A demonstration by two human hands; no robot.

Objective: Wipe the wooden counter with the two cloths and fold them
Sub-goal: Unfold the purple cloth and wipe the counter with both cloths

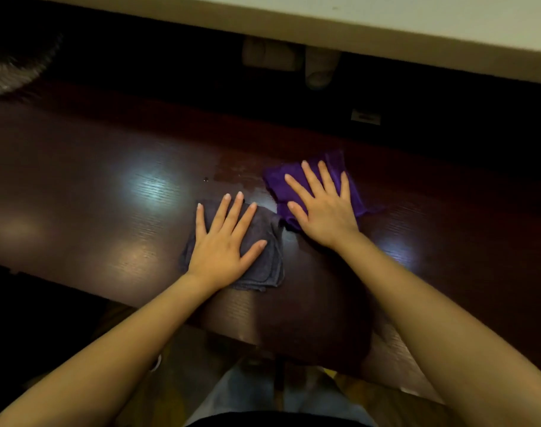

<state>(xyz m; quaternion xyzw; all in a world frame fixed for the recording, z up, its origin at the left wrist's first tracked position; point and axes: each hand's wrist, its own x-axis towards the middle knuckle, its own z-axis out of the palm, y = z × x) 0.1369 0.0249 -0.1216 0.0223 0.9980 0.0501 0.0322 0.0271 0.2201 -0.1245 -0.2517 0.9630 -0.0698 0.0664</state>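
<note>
At the centre of the frame, the left hand (223,245) lies flat with fingers spread wide on the grey cloth (263,260), a soft folded square with layered edges at its lower right. Just right and a little higher, the right hand (321,208) presses flat and spread on the purple cloth (334,167), which looks fluffy. The cloths nearly touch. The dark glossy wooden counter (93,186) shows a wet patch (232,167) directly above the grey cloth, so I think the left hand is nearer to it.
</note>
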